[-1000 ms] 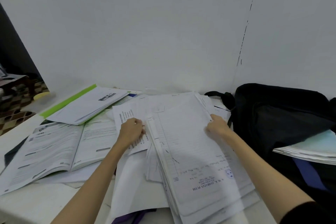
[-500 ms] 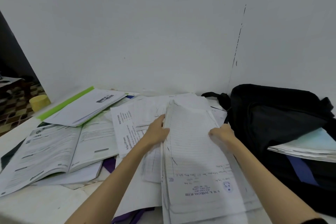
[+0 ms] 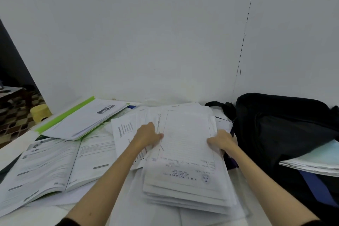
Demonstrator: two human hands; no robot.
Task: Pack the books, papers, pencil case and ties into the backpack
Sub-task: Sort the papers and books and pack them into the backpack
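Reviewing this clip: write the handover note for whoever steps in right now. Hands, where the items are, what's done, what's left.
Left hand and right hand grip opposite edges of the paper stack lying on the table.
Backpack is at the right, some books already sticking out of it.
Left to pack: the stack, the open book, the green-edged booklet, loose sheets. Pencil case not visible; something purple by the right wrist may be a tie.

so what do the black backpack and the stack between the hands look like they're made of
Backpack: seemingly soft woven fabric, matte black; it sags and creases without shine. Stack: plain white paper, matte, thin layered sheet edges and printed text showing.
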